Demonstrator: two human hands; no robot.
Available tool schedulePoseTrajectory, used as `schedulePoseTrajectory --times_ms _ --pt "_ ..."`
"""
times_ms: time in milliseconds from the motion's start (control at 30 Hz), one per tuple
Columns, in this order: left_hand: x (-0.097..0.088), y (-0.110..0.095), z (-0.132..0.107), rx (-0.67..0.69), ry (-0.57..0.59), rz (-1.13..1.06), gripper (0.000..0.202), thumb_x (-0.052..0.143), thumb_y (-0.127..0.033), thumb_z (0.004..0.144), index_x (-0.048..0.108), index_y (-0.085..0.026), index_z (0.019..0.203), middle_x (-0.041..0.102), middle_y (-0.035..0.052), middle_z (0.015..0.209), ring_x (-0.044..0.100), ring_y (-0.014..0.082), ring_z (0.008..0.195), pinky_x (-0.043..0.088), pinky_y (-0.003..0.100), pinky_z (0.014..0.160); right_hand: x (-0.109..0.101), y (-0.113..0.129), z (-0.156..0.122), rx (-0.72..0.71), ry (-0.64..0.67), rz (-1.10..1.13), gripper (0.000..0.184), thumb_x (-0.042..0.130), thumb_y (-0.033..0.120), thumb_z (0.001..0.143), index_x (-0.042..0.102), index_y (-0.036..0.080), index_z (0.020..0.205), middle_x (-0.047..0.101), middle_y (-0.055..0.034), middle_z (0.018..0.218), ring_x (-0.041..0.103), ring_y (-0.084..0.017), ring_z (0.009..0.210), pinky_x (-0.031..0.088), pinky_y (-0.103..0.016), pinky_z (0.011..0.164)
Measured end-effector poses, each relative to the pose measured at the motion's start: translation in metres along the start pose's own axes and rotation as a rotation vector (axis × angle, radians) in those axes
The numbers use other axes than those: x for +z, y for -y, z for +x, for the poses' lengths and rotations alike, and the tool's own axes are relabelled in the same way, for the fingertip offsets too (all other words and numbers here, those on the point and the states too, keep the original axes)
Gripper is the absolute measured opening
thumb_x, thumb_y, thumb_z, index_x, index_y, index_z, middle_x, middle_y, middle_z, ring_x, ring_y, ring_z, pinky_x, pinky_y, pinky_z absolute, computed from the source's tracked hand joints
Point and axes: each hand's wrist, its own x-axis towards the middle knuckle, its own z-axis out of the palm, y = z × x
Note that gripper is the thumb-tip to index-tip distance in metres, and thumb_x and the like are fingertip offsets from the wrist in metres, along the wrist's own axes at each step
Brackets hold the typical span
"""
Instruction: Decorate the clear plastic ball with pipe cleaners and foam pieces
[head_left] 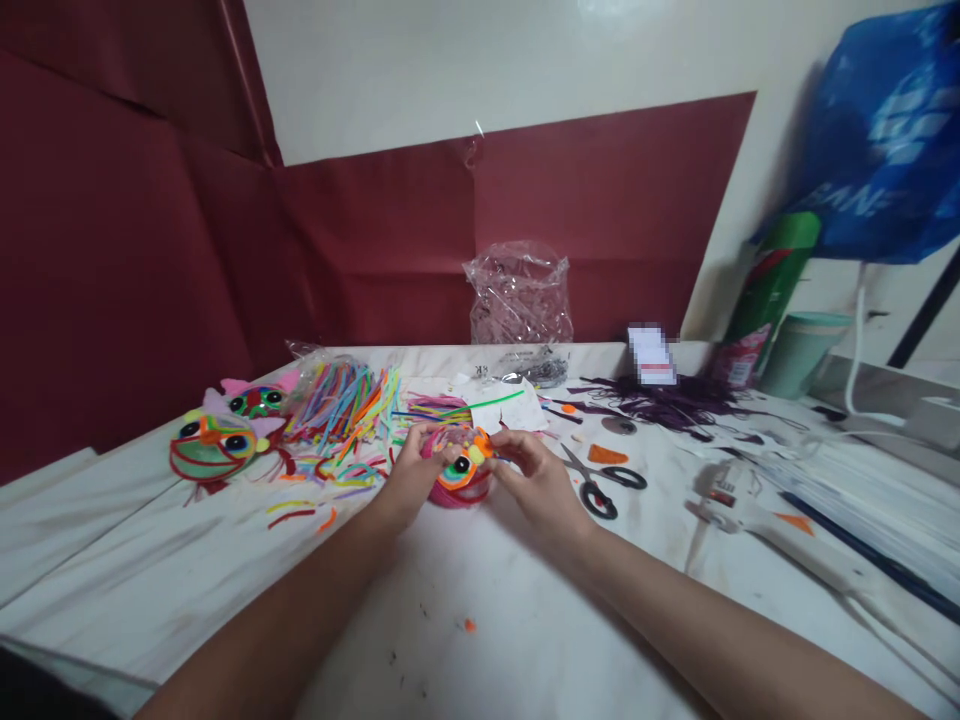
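Note:
Above the middle of the table, both hands are closed around a pink animal face craft (457, 492). It has a black eye ringed in white, blue and orange, and a dark pink fuzzy rim. My left hand (412, 472) grips its left side, the thumb lying over the front. My right hand (536, 478) pinches at its upper right, where a small orange piece (481, 440) shows by the fingertips. The fingers partly cover the craft, so its other eye cannot be made out. Black-handled scissors (604, 480) lie open to the right of my right hand.
Two finished-looking animal faces (214, 445) sit at the left beside bundled colourful pipe cleaners (345, 400) and loose cut bits. A glue gun (780, 540) lies at the right. Behind are purple strands (667, 402), a phone-like white object (651, 355), a clear plastic bag (520, 298) and a green cup (802, 350).

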Motion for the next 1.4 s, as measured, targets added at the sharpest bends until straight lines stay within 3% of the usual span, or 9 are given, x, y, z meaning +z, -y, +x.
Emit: schedulePoseTrajectory --times_ms 100,233,300,433,600,867,1067,1267,1400 --pt "-0.011 0.006 0.004 -0.053 0.096 -0.120 0.040 0.069 -0.033 0.068 0.050 -0.020 0.101 0.064 0.0033 0.097 0.061 0.0178 0.088 0.046 0.032 0.080 -0.009 -0.002 0.003 -0.047 0.019 -0.113 0.036 0.060 0.025 0.072 0.054 0.022 0.107 0.058 -0.0084 0.113 0.056 -0.022 0.104 0.045 -0.041 0.091" --pt "-0.017 0.009 0.006 -0.098 0.317 -0.235 0.046 0.070 -0.030 0.066 0.051 -0.020 0.107 0.065 0.0059 0.102 0.063 0.0202 0.090 0.047 0.033 0.079 -0.012 -0.011 0.000 -0.119 0.217 -0.313 0.073 0.074 0.024 0.060 0.044 0.022 0.127 0.047 -0.0129 0.131 0.043 -0.029 0.122 0.035 -0.048 0.102" --pt "-0.018 0.008 0.007 -0.085 0.305 -0.193 0.048 0.072 -0.032 0.065 0.055 -0.018 0.107 0.065 0.0074 0.103 0.062 0.0212 0.092 0.047 0.033 0.081 -0.009 -0.018 -0.004 -0.126 0.290 -0.329 0.083 0.077 0.025 0.057 0.040 0.022 0.131 0.046 -0.0135 0.132 0.042 -0.031 0.123 0.035 -0.049 0.102" --pt "-0.019 0.000 0.009 -0.054 0.173 -0.085 0.037 0.068 -0.040 0.070 0.062 -0.015 0.097 0.066 0.0074 0.099 0.061 0.0203 0.092 0.046 0.032 0.083 -0.003 -0.028 -0.009 -0.106 0.252 -0.339 0.077 0.073 0.022 0.062 0.039 0.023 0.131 0.048 -0.0130 0.129 0.045 -0.029 0.120 0.037 -0.048 0.100" --pt "-0.016 -0.009 0.001 -0.099 0.206 -0.071 0.040 0.066 -0.041 0.070 0.058 -0.018 0.102 0.065 0.0047 0.098 0.062 0.0185 0.086 0.048 0.029 0.075 -0.001 -0.031 -0.012 -0.087 0.223 -0.362 0.074 0.072 0.025 0.065 0.037 0.024 0.131 0.047 -0.0131 0.129 0.046 -0.029 0.119 0.041 -0.048 0.097" --pt "-0.008 -0.014 -0.008 -0.106 0.158 0.035 0.044 0.069 -0.033 0.067 0.051 -0.021 0.106 0.063 0.0033 0.098 0.062 0.0180 0.085 0.050 0.028 0.071 0.002 -0.018 -0.014 -0.142 0.263 -0.428 0.072 0.070 0.023 0.066 0.038 0.024 0.131 0.046 -0.0129 0.129 0.045 -0.028 0.119 0.039 -0.047 0.100" --pt "-0.006 -0.015 -0.008 -0.003 0.102 0.205 0.040 0.068 -0.029 0.065 0.056 -0.021 0.102 0.064 0.0027 0.095 0.061 0.0208 0.090 0.050 0.031 0.076 0.005 -0.016 -0.017 -0.157 0.221 -0.409 0.075 0.072 0.018 0.062 0.040 0.026 0.130 0.049 -0.0114 0.126 0.046 -0.029 0.118 0.038 -0.048 0.100" --pt "-0.010 -0.013 -0.007 0.078 0.149 0.198 0.042 0.068 -0.036 0.068 0.057 -0.021 0.105 0.063 0.0046 0.105 0.058 0.0229 0.101 0.047 0.033 0.085 0.004 -0.015 -0.016 -0.128 0.219 -0.415 0.074 0.072 0.018 0.062 0.040 0.026 0.129 0.049 -0.0113 0.127 0.047 -0.028 0.118 0.039 -0.047 0.099" --pt "-0.015 -0.011 -0.006 -0.005 0.213 0.075 0.045 0.058 -0.049 0.076 0.055 -0.020 0.110 0.063 0.0071 0.106 0.059 0.0224 0.099 0.048 0.033 0.084 0.002 -0.021 -0.016 -0.112 0.218 -0.419 0.074 0.072 0.021 0.064 0.038 0.024 0.129 0.048 -0.0121 0.127 0.047 -0.028 0.118 0.039 -0.047 0.099"
